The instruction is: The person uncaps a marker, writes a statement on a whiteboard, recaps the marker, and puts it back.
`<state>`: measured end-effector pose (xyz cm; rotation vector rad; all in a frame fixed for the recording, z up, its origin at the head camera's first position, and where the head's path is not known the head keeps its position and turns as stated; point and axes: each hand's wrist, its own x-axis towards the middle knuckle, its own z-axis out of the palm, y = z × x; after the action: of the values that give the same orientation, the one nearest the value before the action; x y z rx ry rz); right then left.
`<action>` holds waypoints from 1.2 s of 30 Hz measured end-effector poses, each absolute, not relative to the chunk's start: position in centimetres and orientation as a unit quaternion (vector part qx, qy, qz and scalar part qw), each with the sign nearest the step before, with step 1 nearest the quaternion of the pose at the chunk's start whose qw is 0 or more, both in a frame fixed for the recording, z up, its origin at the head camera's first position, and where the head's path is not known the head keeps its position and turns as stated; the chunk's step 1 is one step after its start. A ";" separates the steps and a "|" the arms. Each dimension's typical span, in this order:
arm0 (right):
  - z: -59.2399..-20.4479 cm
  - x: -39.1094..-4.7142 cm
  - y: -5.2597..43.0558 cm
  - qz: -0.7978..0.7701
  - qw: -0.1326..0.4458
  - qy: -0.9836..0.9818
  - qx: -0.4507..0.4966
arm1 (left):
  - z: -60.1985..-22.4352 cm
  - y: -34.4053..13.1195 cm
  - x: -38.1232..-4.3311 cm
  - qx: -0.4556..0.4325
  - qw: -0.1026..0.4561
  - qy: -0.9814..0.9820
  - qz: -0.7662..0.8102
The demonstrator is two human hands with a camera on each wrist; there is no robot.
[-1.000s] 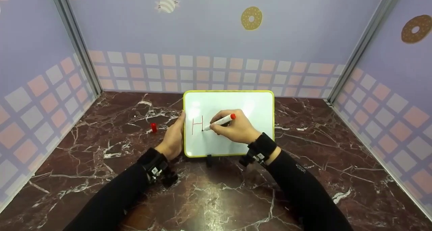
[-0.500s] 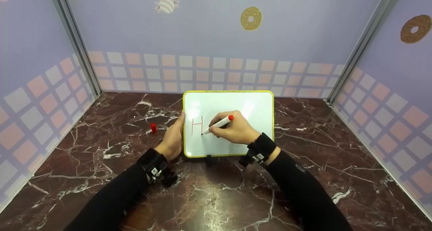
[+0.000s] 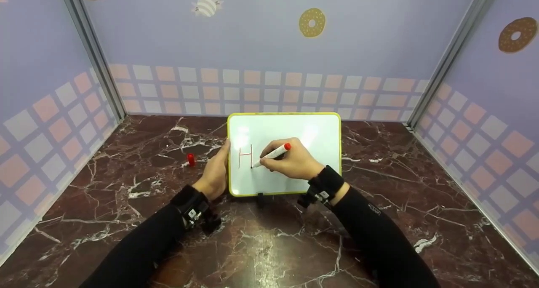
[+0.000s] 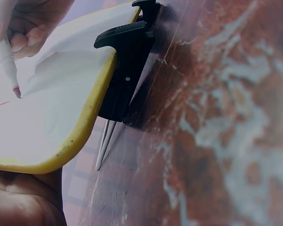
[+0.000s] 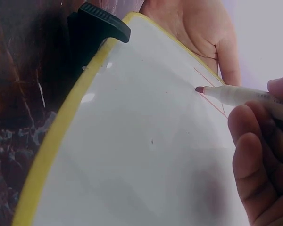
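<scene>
A whiteboard (image 3: 294, 182) with a yellow frame leans upright on a black stand (image 4: 127, 77). My right hand (image 3: 290, 159) pinches a white marker (image 3: 274, 153) with a red end, its dark tip touching the board at the foot of a red letter H (image 3: 245, 154). In the right wrist view, the marker (image 5: 245, 95) meets the lower end of a red stroke. My left hand (image 3: 215, 172) holds the board's left edge, thumb along the side; its other fingers are hidden behind the board. A red marker cap (image 3: 191, 159) stands on the table left of that hand.
The dark red marbled table (image 3: 126, 220) runs back to a lilac wall (image 3: 252, 39) with pink and white squares. Side walls close off left and right, with grey metal posts (image 3: 94, 56) at the corners.
My right hand has drawn the marker tip slightly downward, lengthening the H's right stroke; over the last half second it hardly moves. The left hand stays at the board's edge.
</scene>
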<state>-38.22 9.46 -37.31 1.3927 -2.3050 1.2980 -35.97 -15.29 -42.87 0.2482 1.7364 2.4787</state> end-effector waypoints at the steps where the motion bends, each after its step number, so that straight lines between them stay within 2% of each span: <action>1: -37.3 -38.2 9.5 0.436 0.076 -0.769 0.461 | -42.9 -15.3 -36.0 0.084 0.054 0.573 0.814; 20: -37.1 -38.5 10.8 0.490 0.113 -0.743 0.442 | -42.9 -15.5 -35.9 0.106 0.070 0.567 0.814; 36: -37.2 -38.6 11.4 0.483 0.127 -0.752 0.431 | -42.9 -15.4 -36.1 0.095 0.057 0.573 0.812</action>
<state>-38.58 11.44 -37.22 1.2544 -2.1883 1.4062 -36.10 -15.44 -42.95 0.2873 1.7377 2.4629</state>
